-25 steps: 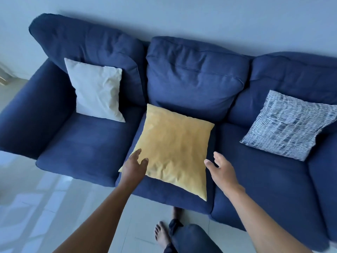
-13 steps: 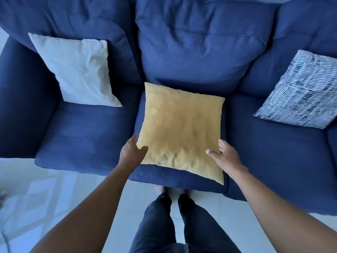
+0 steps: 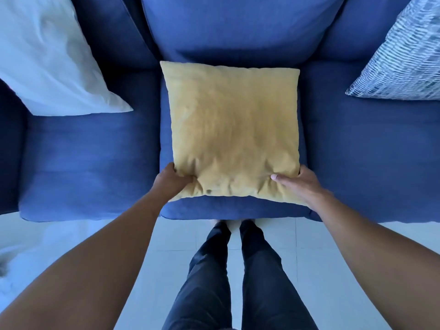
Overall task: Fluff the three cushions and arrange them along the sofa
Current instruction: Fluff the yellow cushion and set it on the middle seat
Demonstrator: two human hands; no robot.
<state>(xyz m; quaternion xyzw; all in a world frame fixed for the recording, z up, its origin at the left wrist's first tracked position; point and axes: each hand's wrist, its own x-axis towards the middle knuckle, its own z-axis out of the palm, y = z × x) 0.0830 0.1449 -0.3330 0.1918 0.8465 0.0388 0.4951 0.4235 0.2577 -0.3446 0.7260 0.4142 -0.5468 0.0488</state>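
Left hand (image 3: 172, 181) and right hand (image 3: 294, 181) gripping the near corners of yellow cushion (image 3: 234, 129) on blue sofa (image 3: 95, 148).

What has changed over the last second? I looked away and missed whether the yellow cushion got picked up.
Both hands closed in and took hold: the left hand and right hand now grip the yellow cushion at its near corners, bunching the fabric. It has turned square to the sofa but still lies on the middle seat. The white cushion and patterned cushion stayed put.
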